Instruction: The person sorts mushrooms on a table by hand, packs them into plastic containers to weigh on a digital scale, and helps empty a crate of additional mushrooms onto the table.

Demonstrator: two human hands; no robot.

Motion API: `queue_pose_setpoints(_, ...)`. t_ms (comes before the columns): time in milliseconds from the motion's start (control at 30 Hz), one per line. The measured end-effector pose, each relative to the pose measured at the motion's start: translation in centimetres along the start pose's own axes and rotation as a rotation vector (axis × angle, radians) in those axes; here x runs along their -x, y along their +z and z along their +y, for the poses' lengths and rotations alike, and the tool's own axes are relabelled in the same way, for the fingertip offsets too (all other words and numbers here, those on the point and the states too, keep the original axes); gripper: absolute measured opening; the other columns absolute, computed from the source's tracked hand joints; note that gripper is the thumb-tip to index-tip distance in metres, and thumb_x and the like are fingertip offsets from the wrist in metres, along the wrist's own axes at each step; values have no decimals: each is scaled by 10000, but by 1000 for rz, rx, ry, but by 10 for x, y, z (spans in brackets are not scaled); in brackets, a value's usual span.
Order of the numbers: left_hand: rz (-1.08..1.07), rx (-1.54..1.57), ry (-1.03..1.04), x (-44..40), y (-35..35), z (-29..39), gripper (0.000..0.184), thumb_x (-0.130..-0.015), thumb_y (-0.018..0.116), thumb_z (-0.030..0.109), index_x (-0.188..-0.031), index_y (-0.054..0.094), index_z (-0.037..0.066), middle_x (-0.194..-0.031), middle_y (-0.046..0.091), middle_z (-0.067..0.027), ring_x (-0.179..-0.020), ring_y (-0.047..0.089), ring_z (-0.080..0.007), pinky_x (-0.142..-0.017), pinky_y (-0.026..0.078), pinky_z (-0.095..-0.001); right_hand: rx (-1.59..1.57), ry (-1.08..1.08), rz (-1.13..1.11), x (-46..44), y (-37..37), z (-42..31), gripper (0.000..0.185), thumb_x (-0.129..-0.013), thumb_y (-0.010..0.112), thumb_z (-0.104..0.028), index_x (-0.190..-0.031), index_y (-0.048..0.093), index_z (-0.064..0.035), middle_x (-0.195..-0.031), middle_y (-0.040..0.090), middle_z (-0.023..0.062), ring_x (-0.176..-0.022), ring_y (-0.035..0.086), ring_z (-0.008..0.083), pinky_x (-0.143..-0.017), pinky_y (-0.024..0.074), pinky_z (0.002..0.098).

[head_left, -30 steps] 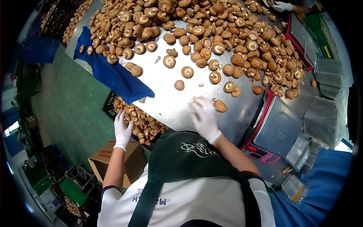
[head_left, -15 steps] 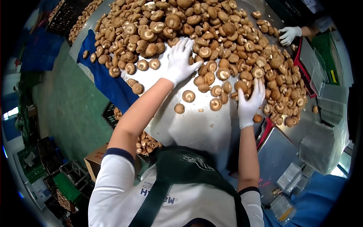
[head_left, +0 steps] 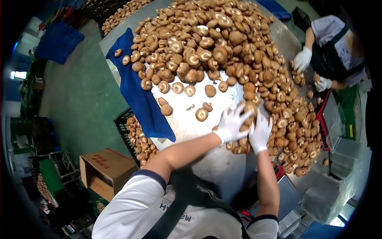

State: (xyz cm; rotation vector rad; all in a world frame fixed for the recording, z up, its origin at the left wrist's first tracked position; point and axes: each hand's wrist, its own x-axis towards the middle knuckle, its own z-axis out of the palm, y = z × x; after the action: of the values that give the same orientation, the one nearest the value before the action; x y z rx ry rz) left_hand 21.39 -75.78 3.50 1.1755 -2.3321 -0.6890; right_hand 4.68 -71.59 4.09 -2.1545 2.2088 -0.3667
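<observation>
A large heap of brown mushrooms (head_left: 207, 44) covers the back and right of the metal table (head_left: 181, 101). My left hand (head_left: 234, 124), in a white glove, has its fingers spread over several mushrooms near the front of the heap. Close beside it, my right hand (head_left: 260, 133), also gloved, lies with its fingers apart against the right side of the same mushrooms. Part of that cluster is hidden under the hands. Some loose mushrooms (head_left: 201, 114) lie cap down to the left of my left hand.
A blue cloth (head_left: 137, 97) hangs over the left table edge, above a black crate (head_left: 126, 129) of mushrooms. A cardboard box (head_left: 106, 165) stands on the floor. At the right, a co-worker's gloved hands (head_left: 302, 59) are near mushrooms. A scale (head_left: 287, 195) sits front right.
My left hand has come back from the heap towards me and to the right, next to my right hand. Mushrooms are now gathered between and under both hands. The view has shifted, showing more of the co-worker.
</observation>
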Motion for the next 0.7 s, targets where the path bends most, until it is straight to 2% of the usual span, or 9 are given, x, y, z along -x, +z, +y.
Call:
queue_pose_setpoints(167, -143, 108, 117, 31, -12, 10, 711, -817, 647, 445, -1450, 408, 226, -1469, 369, -195, -1360, 365, -359, -1084, 242, -615, 51, -102, -186, 27, -23, 17, 523, -862, 620, -218, -1341, 487, -53, -1237, 569, 131, -1202, 501, 300, -1152, 223, 495)
queue_pose_setpoints(300, 47, 52, 195, 12, -59, -30, 675, -812, 643, 457, -1409, 474, 192, -1388, 452, -167, -1333, 399, -336, -1097, 240, -611, -49, -91, -356, -26, -74, 9, 316, -851, 643, -179, -1137, 632, -44, -1113, 628, 152, -1086, 559, 340, -968, 433, 439)
queue_pose_setpoints(333, 187, -40, 181, -2, -80, -46, 651, -793, 676, 422, -1373, 507, 180, -1363, 464, -169, -1318, 413, -340, -1098, 243, -613, -54, -178, -224, -46, -77, 9, 264, -841, 655, -144, -1089, 651, -53, -1087, 634, 153, -1045, 567, 342, -911, 464, 426)
queue_pose_setpoints(367, 187, 153, 36, -21, -99, -65, 697, -766, 713, 381, -1385, 479, 161, -1371, 451, -169, -1321, 399, -346, -1102, 235, -617, -94, -208, -142, -73, -91, -6, 294, -842, 658, -133, -1125, 637, -55, -1120, 627, 160, -1066, 563, 346, -925, 457, 427)
queue_pose_setpoints(400, 391, -117, 35, -37, -113, -87, 622, -851, 621, 385, -1394, 444, 138, -1394, 420, -172, -1354, 370, -310, -1144, 190, -576, -132, -244, -70, -103, -97, -19, 322, -854, 647, -125, -1166, 618, -49, -1168, 617, 162, -1109, 556, 335, -953, 451, 419)
queue_pose_setpoints(433, 351, -274, -89, -55, -135, -101, 766, -786, 707, 376, -1428, 391, 103, -1418, 402, -168, -1353, 343, -349, -1135, 194, -580, -175, -337, -3, -137, -103, -33, 366, -868, 635, -121, -1225, 592, -51, -1225, 597, 161, -1160, 542, 322, -997, 434, 411)
queue_pose_setpoints(533, 295, -443, -220, -83, -154, -146, 621, -846, 651, 393, -1357, 472, 88, -1378, 468, -168, -1363, 344, -342, -1129, 217, -573, -273, -521, 175, -239, -106, -83, 464, -881, 644, -143, -1331, 549, -89, -1280, 563, 155, -1207, 524, 325, -1039, 411, 408)
queue_pose_setpoints(600, 196, -494, -270, -96, -152, -148, 556, -861, 643, 393, -1306, 502, 90, -1311, 519, -164, -1333, 386, -348, -1108, 274, -564, -327, -512, 225, -299, -96, -119, 467, -879, 665, -223, -1316, 566, -92, -1298, 568, 134, -1218, 525, 303, -1037, 415, 389)
queue_pose_setpoints(700, 307, -502, -241, -105, -133, -152, 509, -843, 667, 374, -1239, 520, 88, -1266, 545, -151, -1257, 459, -354, -1036, 371, -522, -212, -483, 246, -370, -60, -145, 499, -878, 647, -372, -1315, 585, -138, -1337, 567, 131, -1237, 525, 301, -1042, 421, 402)
